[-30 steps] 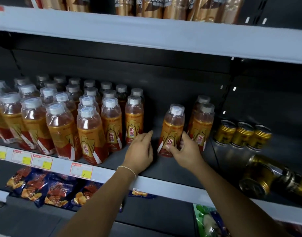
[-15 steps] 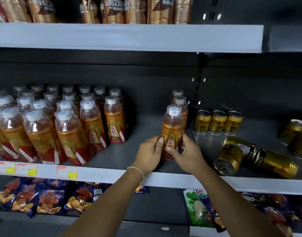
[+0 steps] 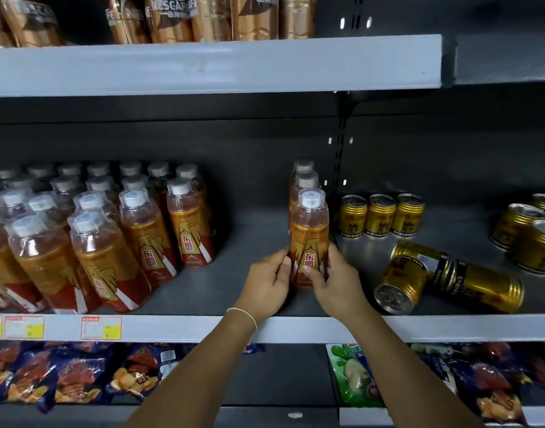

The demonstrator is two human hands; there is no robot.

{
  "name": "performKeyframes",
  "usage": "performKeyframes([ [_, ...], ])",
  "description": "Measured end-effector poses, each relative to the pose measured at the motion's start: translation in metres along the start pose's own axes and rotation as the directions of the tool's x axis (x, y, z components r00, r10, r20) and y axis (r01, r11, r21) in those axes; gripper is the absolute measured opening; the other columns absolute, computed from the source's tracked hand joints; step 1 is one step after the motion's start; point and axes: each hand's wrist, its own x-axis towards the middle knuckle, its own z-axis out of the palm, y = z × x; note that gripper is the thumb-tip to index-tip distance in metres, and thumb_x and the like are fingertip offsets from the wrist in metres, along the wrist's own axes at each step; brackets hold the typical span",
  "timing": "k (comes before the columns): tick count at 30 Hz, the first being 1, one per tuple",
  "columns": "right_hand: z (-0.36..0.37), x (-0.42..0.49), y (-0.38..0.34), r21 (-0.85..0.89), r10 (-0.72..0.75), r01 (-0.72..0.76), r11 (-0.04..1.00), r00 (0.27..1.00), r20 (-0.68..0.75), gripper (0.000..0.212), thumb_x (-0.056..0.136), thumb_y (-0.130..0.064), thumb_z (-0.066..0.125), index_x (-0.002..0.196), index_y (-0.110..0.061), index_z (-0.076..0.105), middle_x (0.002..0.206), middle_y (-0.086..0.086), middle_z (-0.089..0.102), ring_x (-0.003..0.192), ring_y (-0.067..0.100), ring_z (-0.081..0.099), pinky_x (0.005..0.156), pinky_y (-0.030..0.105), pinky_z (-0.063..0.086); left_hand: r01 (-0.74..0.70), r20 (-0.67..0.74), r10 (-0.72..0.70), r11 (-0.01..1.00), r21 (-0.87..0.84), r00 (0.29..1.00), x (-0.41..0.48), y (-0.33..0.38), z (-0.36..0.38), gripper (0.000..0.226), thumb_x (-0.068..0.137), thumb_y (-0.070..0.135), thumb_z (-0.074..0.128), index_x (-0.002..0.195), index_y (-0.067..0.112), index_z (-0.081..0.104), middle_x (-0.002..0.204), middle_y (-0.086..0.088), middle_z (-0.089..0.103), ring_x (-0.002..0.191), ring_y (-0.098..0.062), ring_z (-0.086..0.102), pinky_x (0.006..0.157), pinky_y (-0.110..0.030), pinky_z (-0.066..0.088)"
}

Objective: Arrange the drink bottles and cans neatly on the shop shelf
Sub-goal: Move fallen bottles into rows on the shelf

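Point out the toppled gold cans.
Head view: the toppled gold cans lie on the middle shelf, just right of the held bottle and in front of three upright gold cans.

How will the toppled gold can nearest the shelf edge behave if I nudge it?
The toppled gold can lies on its round side, so it will probably roll rather than slide. Other lying cans sit right beside it, so a nudge may disturb them too. Its ribbed metal wall looks stiff, likely fine to grip firmly.
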Motion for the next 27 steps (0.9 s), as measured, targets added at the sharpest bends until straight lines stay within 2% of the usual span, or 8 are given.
performKeyframes([
  [2, 0.0014, 0.0015, -0.0014, -0.024, 0.001, -0.001, 1.0, 1.0, 0.003, 0.06, 0.094, -0.022, 0.067, 0.147, -0.017, 0.039, 0.133, 0.0, 0.062, 0.118, 0.012, 0.06, 0.1, 0.024, 0.046, -0.028, 0.007, 0.028, 1.0, 0.014, 1.0, 0.0006, 0.0012, 0.0004, 0.036, 0.103, 0.026, 0.038, 0.128, 0.012, 0.06, 0.116, -0.006, 0.068, 0.106, -0.016, 0.061, 0.095, -0.02, 0.044],
  [5, 0.0026, 0.003, -0.0018, -0.041, 0.009, -0.008, 0.999, 1.0, 0.018, 0.063, 0.095, -0.023, 0.064, 0.15, -0.018, 0.034, 0.134, 0.002, 0.061, 0.12, 0.014, 0.06, 0.098, 0.023, 0.046, -0.053, 0.025, 0.052, 0.997, 0.052, 0.998, 0.0018, 0.0019, 0.0013, 0.04, 0.101, 0.031, 0.036, 0.131, 0.014, 0.057, 0.119, -0.005, 0.066, 0.108, -0.016, 0.058, 0.098, -0.025, 0.043],
  [9, 0.0053, 0.0068, -0.0006, -0.053, 0.011, -0.011, 0.999, 1.0, 0.008, 0.061, 0.096, -0.023, 0.063, 0.149, -0.017, 0.034, 0.133, 0.002, 0.061, 0.119, 0.017, 0.06, 0.101, 0.03, 0.048, -0.053, 0.024, 0.051, 0.994, 0.093, 0.998, 0.0025, 0.0003, 0.0029, 0.04, 0.104, 0.024, 0.039, 0.138, 0.008, 0.051, 0.13, -0.009, 0.061, 0.115, -0.011, 0.05, 0.095, 0.002, 0.025],
  [11, 0.0066, 0.0091, 0.0002, -0.059, 0.017, -0.017, 0.998, 1.0, 0.007, 0.06, 0.097, -0.023, 0.062, 0.149, -0.017, 0.033, 0.134, 0.003, 0.06, 0.119, 0.018, 0.06, 0.103, 0.035, 0.049, -0.049, 0.031, 0.046, 0.994, 0.098, 0.998, 0.0032, -0.0003, 0.0031, 0.039, 0.105, 0.02, 0.039, 0.141, 0.007, 0.048, 0.135, -0.009, 0.057, 0.121, -0.011, 0.047, 0.096, 0.004, 0.02],
  [16, 0.008, 0.0096, 0.0026, -0.062, 0.016, -0.016, 0.998, 1.0, 0.004, 0.06, 0.097, -0.023, 0.061, 0.149, -0.016, 0.032, 0.134, 0.006, 0.06, 0.119, 0.02, 0.06, 0.103, 0.038, 0.049, -0.002, 0.068, -0.007, 0.99, 0.138, 0.998, 0.0041, -0.0021, 0.0046, 0.044, 0.106, 0.024, 0.036, 0.148, 0.01, 0.039, 0.15, -0.01, 0.044, 0.14, -0.021, 0.037, 0.114, -0.016, 0.017],
  [20, 0.0082, 0.0087, 0.0026, -0.05, 0.02, -0.019, 0.999, 1.0, 0.022, 0.067, 0.097, -0.023, 0.061, 0.153, -0.017, 0.025, 0.14, 0.006, 0.056, 0.124, 0.021, 0.057, 0.106, 0.042, 0.047, 0.036, 0.072, -0.05, 0.981, 0.188, 0.996, 0.0035, -0.0006, 0.0051, 0.046, 0.106, 0.027, 0.035, 0.148, 0.009, 0.038, 0.152, -0.012, 0.041, 0.144, -0.023, 0.032, 0.12, -0.034, 0.021],
  [24, 0.0081, 0.0068, 0.0047, -0.055, 0.043, -0.041, 0.998, 0.998, 0.035, 0.087, 0.092, -0.024, 0.067, 0.158, -0.023, 0.01, 0.151, 0.002, 0.044, 0.136, 0.02, 0.046, 0.113, 0.04, 0.041, 0.059, 0.033, -0.069, 0.966, 0.252, 0.997, 0.003, 0.0003, 0.0057, 0.046, 0.105, 0.026, 0.035, 0.147, 0.006, 0.042, 0.149, -0.013, 0.045, 0.141, -0.025, 0.037, 0.119, -0.037, 0.024],
  [27, 0.0068, 0.0054, 0.0077, -0.034, 0.063, -0.063, 0.997, 0.998, -0.002, 0.098, 0.085, -0.016, 0.073, 0.159, -0.022, 0.007, 0.154, 0.002, 0.041, 0.139, 0.018, 0.044, 0.111, 0.03, 0.038, 0.108, -0.035, -0.102, 0.935, 0.338, 0.994, 0.0022, 0.0014, 0.0063, 0.045, 0.105, 0.026, 0.036, 0.145, 0.006, 0.043, 0.147, -0.012, 0.048, 0.138, -0.027, 0.041, 0.118, -0.032, 0.023],
])
